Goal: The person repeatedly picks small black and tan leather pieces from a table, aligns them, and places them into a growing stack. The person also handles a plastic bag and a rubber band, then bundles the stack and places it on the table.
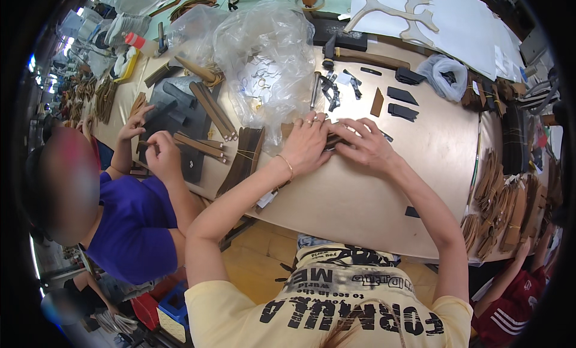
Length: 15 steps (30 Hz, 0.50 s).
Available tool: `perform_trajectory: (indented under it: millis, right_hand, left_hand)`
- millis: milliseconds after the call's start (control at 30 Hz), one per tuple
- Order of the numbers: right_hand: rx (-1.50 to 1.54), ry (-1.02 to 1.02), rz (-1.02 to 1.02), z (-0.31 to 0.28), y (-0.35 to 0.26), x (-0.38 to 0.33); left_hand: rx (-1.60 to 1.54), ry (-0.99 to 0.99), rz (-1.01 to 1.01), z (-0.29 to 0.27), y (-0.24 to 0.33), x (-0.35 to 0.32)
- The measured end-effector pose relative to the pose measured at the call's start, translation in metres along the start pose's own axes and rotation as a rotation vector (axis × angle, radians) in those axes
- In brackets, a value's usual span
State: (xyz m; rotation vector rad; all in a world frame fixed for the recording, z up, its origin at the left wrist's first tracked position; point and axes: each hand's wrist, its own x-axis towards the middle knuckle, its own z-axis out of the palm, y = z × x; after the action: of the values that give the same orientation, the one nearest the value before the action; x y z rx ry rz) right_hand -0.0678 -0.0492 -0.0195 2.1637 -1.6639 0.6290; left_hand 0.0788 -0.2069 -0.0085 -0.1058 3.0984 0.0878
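Observation:
Both my hands meet over the tabletop, just below a crumpled clear plastic bag [237,60]. My left hand [307,142], with a ring and a thin bracelet, curls its fingers over brown leather-like strips [332,141]. From the other side my right hand [367,145] presses its bent fingers on the same strips. Most of the strips are hidden under the hands. Beyond them lie a metal punch-like rod [315,90], small black pieces [330,91], a brown slanted piece [377,102] and black flat pieces [402,96].
A hammer [372,58] lies at the back beside a black block [342,36]. Bundled brown strips [243,159] rest left of my forearm. A co-worker in purple [141,222] handles pieces at the left. More strip bundles [498,198] line the right edge, near a plastic bag [444,76].

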Motion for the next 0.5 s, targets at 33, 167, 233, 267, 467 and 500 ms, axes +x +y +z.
perform_trajectory:
  millis: [33, 167, 233, 267, 467, 500]
  right_hand:
    - [0.009, -0.026, 0.035, 0.000, 0.002, 0.001]
    - [0.165, -0.061, 0.066, 0.005, 0.017, 0.009]
    - [0.285, -0.071, 0.131, 0.004, 0.023, 0.011]
    - [0.348, -0.068, 0.169, 0.001, 0.025, 0.014]
    - [0.791, -0.166, 0.468, -0.060, 0.044, 0.045]
    - [0.821, -0.175, 0.475, -0.076, 0.047, 0.050]
  left_hand:
    - [0.061, -0.018, 0.000, 0.000, 0.000, 0.002]
    - [0.069, -0.150, -0.024, -0.007, 0.000, 0.017]
    - [0.057, -0.103, -0.017, -0.016, 0.000, 0.024]
    - [0.048, -0.112, -0.006, -0.023, -0.003, 0.028]
    - [-0.299, -0.279, 0.061, -0.087, -0.018, 0.052]
    - [-0.490, -0.365, 0.008, -0.098, -0.019, 0.053]
